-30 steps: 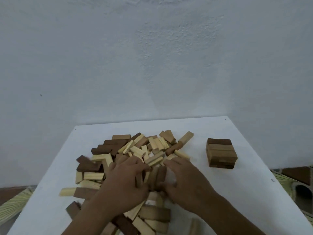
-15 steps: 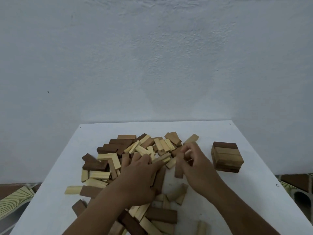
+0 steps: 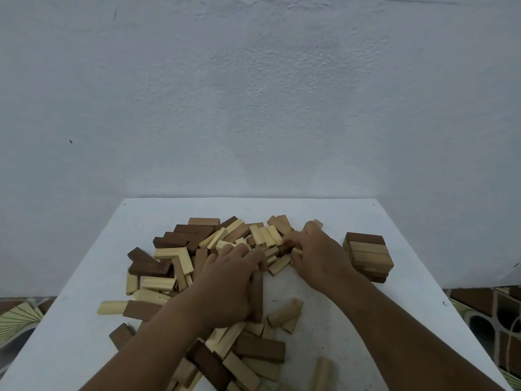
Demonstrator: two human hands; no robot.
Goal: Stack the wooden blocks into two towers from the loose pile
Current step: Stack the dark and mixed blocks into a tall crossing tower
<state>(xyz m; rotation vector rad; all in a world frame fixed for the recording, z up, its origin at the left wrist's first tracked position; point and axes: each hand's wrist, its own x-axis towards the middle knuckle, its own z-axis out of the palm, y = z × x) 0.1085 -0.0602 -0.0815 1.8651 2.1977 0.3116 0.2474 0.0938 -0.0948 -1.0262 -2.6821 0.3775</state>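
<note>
Right hand (image 3: 318, 256), right of frame centre: fingers curled down into the far right part of the pile (image 3: 214, 266), closing on a small brown block (image 3: 284, 247) at the fingertips. The block is mostly hidden by the fingers, so how firm the hold is cannot be told.

Left hand (image 3: 229, 280), just left of centre: palm down, fingers bent over the blocks beneath. A brown block (image 3: 257, 294) lies lengthwise against the thumb side of this hand, touching it. Whether the hand grips that block or only rests on it cannot be told from here.

The two hands are near each other, with a few pale blocks between the fingertips. Both forearms come in from the bottom edge of the frame.

The pile spreads across the middle and lower left of the white table (image 3: 352, 348): pale, mid-brown and dark brown blocks lying flat, some crossed over one another. A dark block (image 3: 149, 266) sits at the left edge of the pile; a single pale block (image 3: 112, 307) lies apart at lower left. Two tan blocks (image 3: 284, 314) lie side by side just below the hands.

One short stack (image 3: 368, 259) stands at centre right of the frame, just beside the right wrist and apart from the pile: several layers, dark block on top.

A pale blue-grey wall (image 3: 253, 94) fills the upper frame. Patterned floor (image 3: 490, 328) shows at the lower right and lower left corners.
</note>
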